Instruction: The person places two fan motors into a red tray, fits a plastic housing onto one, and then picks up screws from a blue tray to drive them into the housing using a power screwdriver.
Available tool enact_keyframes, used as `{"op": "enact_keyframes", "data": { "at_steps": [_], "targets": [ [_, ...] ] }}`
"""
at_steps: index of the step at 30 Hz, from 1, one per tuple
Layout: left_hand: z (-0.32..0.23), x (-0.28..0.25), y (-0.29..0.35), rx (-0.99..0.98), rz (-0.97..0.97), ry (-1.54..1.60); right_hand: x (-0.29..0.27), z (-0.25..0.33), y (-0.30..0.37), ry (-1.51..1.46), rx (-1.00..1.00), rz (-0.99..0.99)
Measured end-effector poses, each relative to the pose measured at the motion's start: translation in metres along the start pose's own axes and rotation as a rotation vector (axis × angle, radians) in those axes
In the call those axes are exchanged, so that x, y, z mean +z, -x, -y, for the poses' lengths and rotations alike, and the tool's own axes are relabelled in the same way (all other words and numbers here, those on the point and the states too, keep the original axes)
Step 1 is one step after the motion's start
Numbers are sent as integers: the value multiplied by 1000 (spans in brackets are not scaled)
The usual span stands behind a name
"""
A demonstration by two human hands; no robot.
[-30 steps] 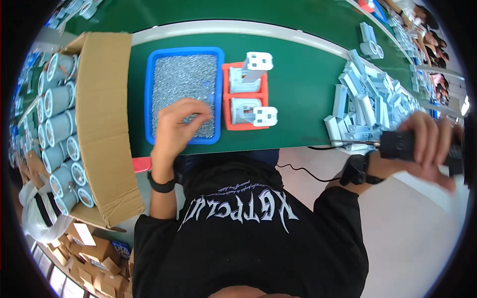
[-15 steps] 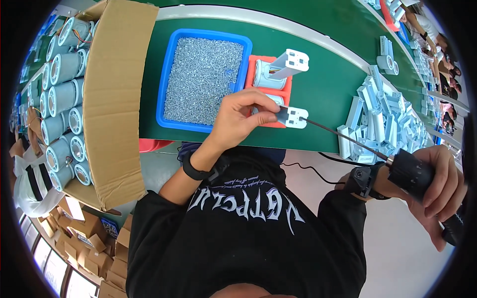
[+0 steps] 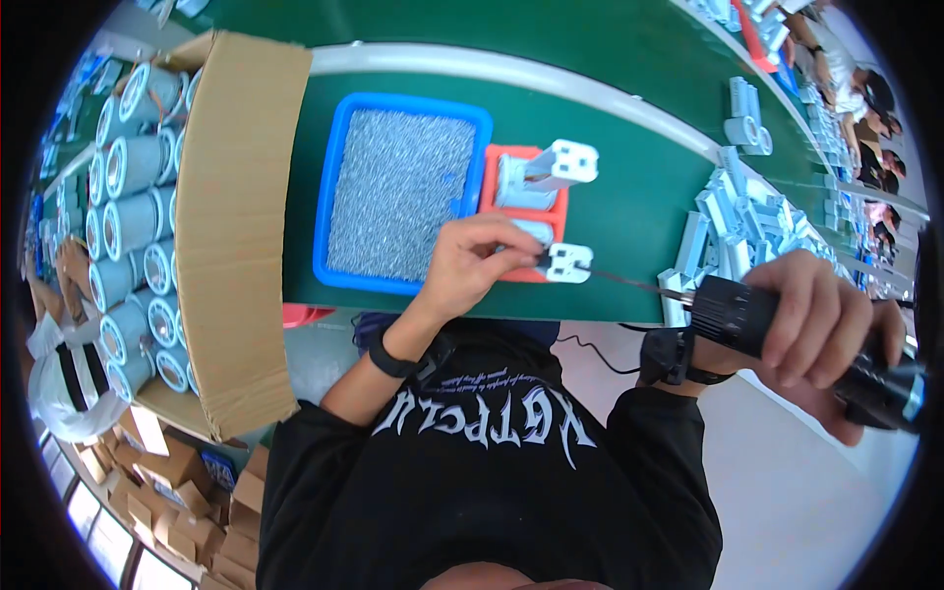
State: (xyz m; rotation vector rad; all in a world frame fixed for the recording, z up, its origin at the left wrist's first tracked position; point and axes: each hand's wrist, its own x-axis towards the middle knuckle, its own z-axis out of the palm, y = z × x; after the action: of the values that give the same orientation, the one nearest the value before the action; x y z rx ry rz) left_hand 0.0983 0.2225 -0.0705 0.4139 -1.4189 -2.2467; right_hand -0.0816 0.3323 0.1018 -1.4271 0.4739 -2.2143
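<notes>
Starting far left, over to a cardboard box point(image 3: 241, 236), packed with pale blue cylindrical housings point(image 3: 135, 167). Next along, on to a blue plastic tray point(image 3: 413, 100), filled with small silver screws point(image 3: 398, 197). Then across to the left hand point(image 3: 467, 265) — thumb and forefinger narrowed to a pinch on the near bracket point(image 3: 570, 264), just behind its white, holed end plate. Sits at the front bay of a red two-bay holder point(image 3: 541, 213), jutting past the right edge; matched at the rear bay by the rear bracket point(image 3: 570, 162). Looks light and stiff, probably moulded plastic, smooth enough to twist under a turning bit; best held by the stem's flat sides, clear of the plate holes. Could crack or mark under too much force. Rightward now, along a slim metal bit point(image 3: 639, 285), aimed at the plate; cannot tell whether touching. Behind, a heap of pale blue channel pieces point(image 3: 733, 231). And out at far right, the right hand point(image 3: 816, 310) — wrapped round a black electric screwdriver point(image 3: 728, 313), probably heavier, best gripped by the barrel.
</notes>
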Motion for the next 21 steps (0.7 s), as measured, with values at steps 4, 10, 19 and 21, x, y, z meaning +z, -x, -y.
{"op": "enact_keyframes", "data": {
  "at_steps": [4, 10, 19, 21],
  "targets": [
    [-3, 1, 1, 7, 23, -73, -8, -2, 1, -1, -14, 82],
    [-4, 5, 2, 210, 33, -322, -5, -2, 4, -21, -21, 113],
    [-39, -8, 5, 422, -84, -861, 2, -10, -3, -1, 146, 252],
    [-45, -32, 5, 227, 16, -1128, 7, -11, -7, 109, 203, 341]
  ]
}}
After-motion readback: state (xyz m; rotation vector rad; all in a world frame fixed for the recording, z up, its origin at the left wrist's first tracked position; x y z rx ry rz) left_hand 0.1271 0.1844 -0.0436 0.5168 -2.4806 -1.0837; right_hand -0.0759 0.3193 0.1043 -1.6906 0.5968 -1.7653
